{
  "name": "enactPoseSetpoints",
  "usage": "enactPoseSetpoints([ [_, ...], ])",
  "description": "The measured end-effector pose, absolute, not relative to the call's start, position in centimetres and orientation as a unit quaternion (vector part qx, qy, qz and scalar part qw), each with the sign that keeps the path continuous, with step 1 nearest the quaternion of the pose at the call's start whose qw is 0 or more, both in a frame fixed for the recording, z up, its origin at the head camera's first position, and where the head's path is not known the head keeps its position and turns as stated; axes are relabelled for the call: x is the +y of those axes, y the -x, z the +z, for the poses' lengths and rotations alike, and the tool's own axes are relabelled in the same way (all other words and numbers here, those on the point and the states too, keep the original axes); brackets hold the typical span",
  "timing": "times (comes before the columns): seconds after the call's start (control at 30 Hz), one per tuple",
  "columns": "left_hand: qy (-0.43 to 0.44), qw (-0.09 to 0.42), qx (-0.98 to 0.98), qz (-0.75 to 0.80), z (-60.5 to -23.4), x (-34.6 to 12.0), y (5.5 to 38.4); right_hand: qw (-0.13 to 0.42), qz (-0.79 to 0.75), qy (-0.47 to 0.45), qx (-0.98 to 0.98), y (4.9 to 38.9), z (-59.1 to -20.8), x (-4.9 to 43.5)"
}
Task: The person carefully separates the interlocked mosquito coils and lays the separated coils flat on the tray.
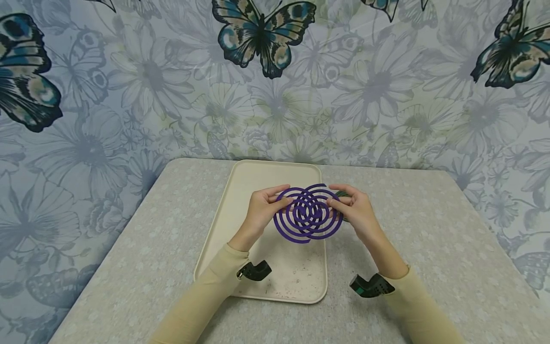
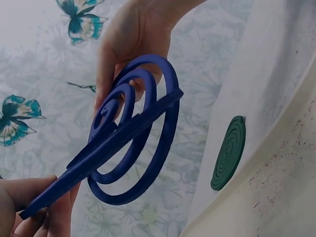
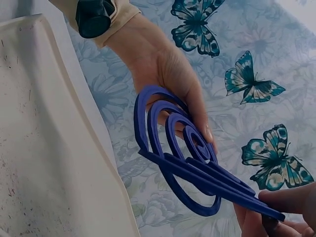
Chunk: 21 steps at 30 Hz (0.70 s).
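1. While both hands hold them raised, two purple spiral coils (image 1: 308, 213) overlap and cross at an angle above the tray's 3 o'clock edge; the wrist views show their rings interlaced.
2. At 9 o'clock of the coils, the person's left grip (image 1: 263, 210) pinches the rim of one spiral between thumb and fingers.
3. At 3 o'clock, the right grip (image 1: 353, 208) pinches the other spiral's rim the same way.
4. Toward 2 o'clock, partly hidden behind the right grip in the head view, a flat green spiral coil (image 2: 229, 153) lies on the counter (image 1: 150, 239) just beside the tray.
5. Below the coils, the cream tray (image 1: 221, 239) has dark specks (image 1: 301, 274) scattered around its 5 o'clock corner.
6. Cream sleeves (image 1: 206, 286) enter from 7 and 5 o'clock, each with a dark wrist device (image 1: 254, 271).
7. Toward 12 o'clock, a butterfly-and-flower-print wall covering (image 1: 279, 105) rises behind the counter.
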<state>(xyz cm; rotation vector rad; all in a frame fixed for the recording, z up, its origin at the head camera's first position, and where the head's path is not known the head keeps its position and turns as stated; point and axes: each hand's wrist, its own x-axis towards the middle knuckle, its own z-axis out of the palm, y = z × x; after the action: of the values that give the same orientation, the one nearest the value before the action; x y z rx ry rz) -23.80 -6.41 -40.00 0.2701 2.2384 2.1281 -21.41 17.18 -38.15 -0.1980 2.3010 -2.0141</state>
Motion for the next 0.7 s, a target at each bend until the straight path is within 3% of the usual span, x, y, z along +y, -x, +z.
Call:
enactPoseSetpoints([
  [0.23, -0.064, 0.002, 0.719, 0.692, -39.75, -6.80, 23.93, 0.084, -0.631, 0.087, 0.766, 21.70, -38.33, 17.24],
  [0.7, -0.049, 0.062, 0.689, 0.720, -39.84, -6.80, 24.21, 0.015, -0.687, 0.061, 0.724, 21.56, -38.17, 17.10],
])
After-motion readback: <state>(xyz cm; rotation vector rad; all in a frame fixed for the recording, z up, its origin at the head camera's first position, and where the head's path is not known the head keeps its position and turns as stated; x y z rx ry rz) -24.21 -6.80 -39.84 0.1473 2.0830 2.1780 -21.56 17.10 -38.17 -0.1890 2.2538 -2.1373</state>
